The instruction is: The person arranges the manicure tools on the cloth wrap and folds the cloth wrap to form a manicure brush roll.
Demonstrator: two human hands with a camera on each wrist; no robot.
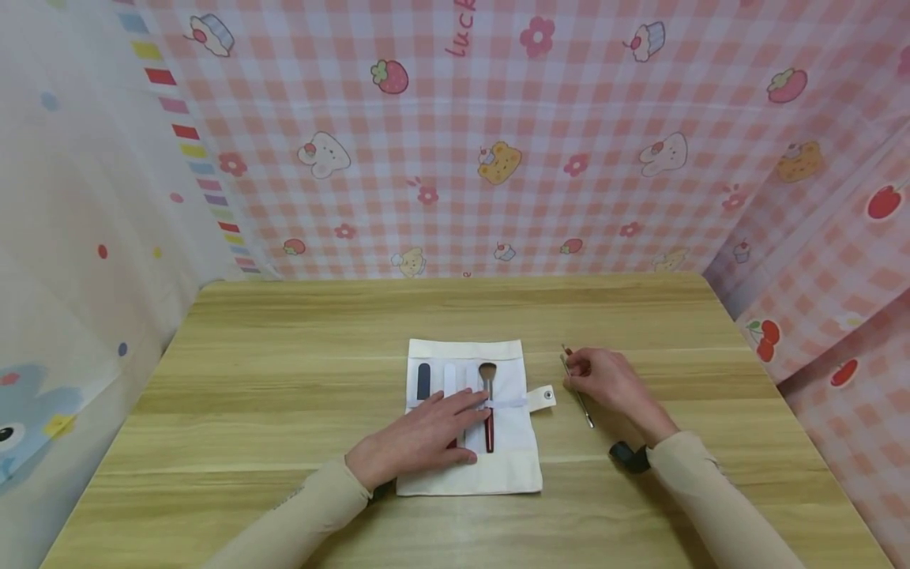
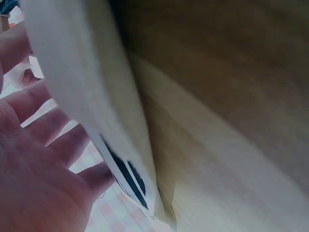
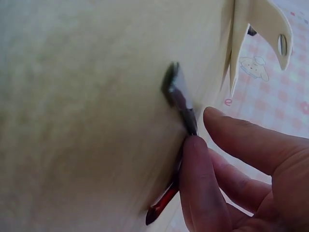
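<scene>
Pinching a slim metal tool (image 1: 585,411) in the curled fingers of the right grip (image 1: 613,386), between the right edge of the desk (image 1: 284,348) and a white cloth case (image 1: 501,472), much nearer the case. Cannot fairly tell a red piece (image 3: 166,199) by those fingers as part of that tool or a second one. Resting the left grip (image 1: 423,438) across the case, with fingers straight and spread. Showing inside the case a dark strip (image 1: 423,381), a white strip (image 1: 449,379) and a brush (image 1: 489,431), with bristles toward the desk's far edge. Backed, beyond that edge, by a pink-checked cloth (image 1: 441,118).
</scene>
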